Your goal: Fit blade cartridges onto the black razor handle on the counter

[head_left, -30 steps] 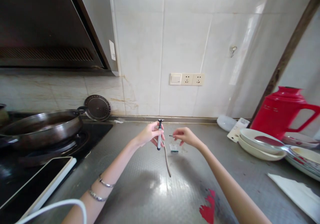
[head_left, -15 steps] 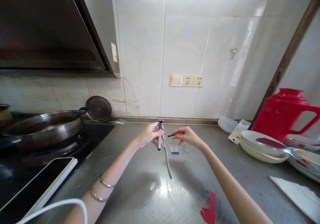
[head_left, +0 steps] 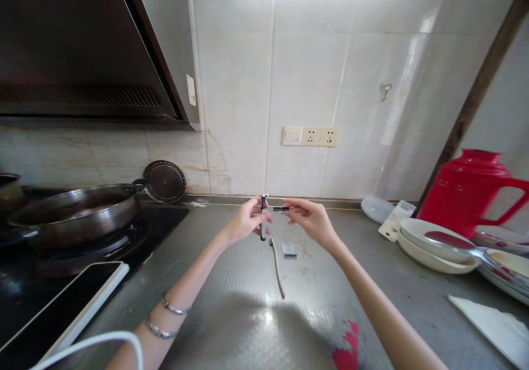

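My left hand (head_left: 250, 220) is closed around the grey and black handle of a razor (head_left: 263, 224), held upright with its T-shaped head on top. Just to the right, my right hand (head_left: 308, 216) pinches a small flat black piece (head_left: 281, 209) by its right end, level with the upper handle. A narrow gap seems to lie between the piece and the razor. On the counter below are a thin greyish stick-like strip (head_left: 276, 271) with a dark tip and a small clear packet (head_left: 289, 250) with a dark lower edge.
A steel pan (head_left: 78, 207) sits on the black stove at left, a phone (head_left: 61, 309) with a white cable (head_left: 119, 335) in front. At right stand a red thermos jug (head_left: 463, 194), stacked bowls (head_left: 430, 249) and a white sheet (head_left: 491, 326). A range hood (head_left: 82, 45) overhangs the left side.
My right hand has moved up and left, bringing the black piece closer to the razor and level with its upper part. The razor has risen slightly off the strip on the counter.
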Demonstrator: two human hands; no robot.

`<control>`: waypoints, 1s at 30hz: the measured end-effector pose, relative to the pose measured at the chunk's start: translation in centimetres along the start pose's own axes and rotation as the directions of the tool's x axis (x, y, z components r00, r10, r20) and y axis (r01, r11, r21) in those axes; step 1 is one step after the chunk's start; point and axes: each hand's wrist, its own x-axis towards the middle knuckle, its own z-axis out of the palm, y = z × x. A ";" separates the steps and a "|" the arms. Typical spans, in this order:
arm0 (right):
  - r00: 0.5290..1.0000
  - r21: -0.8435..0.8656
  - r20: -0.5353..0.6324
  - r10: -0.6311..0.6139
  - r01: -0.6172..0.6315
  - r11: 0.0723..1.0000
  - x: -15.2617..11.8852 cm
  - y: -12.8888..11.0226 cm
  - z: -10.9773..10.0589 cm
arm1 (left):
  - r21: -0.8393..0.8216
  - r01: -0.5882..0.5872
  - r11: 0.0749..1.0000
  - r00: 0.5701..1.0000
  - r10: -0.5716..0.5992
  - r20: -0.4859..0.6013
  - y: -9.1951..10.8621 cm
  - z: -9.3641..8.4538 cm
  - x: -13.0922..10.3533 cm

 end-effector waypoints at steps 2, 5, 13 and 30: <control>0.999 0.007 -0.034 -0.029 0.029 1.000 -0.1 -0.5 0.2 | 0.010 -0.042 0.999 0.999 0.042 -0.032 0.0 0.0 -0.1; 0.996 0.020 -0.069 -0.061 0.063 0.998 -0.1 -1.0 0.4 | -0.004 -0.073 0.997 0.996 0.073 -0.059 0.0 0.0 -0.2; 0.989 0.127 -0.149 -0.021 0.040 0.991 1.1 -1.0 -0.1 | 0.015 -0.151 0.988 0.969 0.151 -0.195 -0.4 0.6 -0.2; 0.997 0.273 -0.077 0.010 0.012 0.962 1.6 -3.1 1.8 | 0.336 -0.195 0.921 0.901 0.303 -0.309 -3.1 3.7 -0.5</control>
